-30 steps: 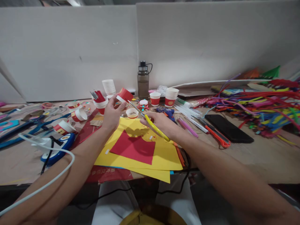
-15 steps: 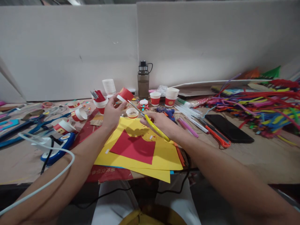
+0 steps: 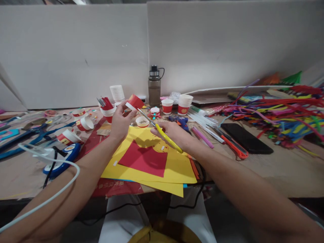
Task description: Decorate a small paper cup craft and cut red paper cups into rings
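Note:
My left hand (image 3: 122, 119) is closed on a red and white paper cup (image 3: 135, 102), held tilted above the table. My right hand (image 3: 172, 133) grips scissors with yellow handles (image 3: 168, 139); their blade tips touch or overlap the cup's red side. Below both hands lie yellow sheets (image 3: 149, 186), with a piece of red paper (image 3: 143, 158) on top and small red scraps near it. A small open white cup (image 3: 142, 122) stands just behind the sheets, between my hands.
A bottle (image 3: 154, 88) and stacked cups (image 3: 185, 104) stand behind. A phone (image 3: 246, 138), an orange cutter (image 3: 234, 147) and colourful pipe cleaners (image 3: 283, 114) lie at the right. Tipped cups (image 3: 69, 136) and a white cable (image 3: 67, 190) are at the left.

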A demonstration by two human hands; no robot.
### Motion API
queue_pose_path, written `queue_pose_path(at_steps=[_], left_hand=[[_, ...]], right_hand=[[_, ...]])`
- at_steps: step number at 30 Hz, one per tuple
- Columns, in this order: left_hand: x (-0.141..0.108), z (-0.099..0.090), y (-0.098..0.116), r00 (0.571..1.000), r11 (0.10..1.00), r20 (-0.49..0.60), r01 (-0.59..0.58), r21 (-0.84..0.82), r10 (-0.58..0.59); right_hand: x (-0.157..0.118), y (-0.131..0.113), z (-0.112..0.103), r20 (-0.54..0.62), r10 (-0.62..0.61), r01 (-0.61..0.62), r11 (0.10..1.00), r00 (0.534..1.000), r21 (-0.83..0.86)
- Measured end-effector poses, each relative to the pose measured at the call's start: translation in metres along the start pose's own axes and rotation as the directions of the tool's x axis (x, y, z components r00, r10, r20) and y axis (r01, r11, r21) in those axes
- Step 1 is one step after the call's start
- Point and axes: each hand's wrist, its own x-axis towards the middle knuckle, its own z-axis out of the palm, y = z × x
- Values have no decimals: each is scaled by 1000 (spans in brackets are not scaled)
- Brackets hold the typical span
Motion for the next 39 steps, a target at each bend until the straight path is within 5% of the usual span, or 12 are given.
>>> queue_pose_path(at_steps=[24,31,39], left_hand=[[-3,0,9,994,990,-4,-107,89,107],[-6,1,14,976,961,9,-214,176,216],[-4,-1,13,978,956,12,-205,211,207]], right_hand=[[-2,-6,3,-58,68,-68,998,996,0],[-2,-7,3,-87,54,-59,997,995,-53],[1,2,5,-61,-10,7,999,998,-40]])
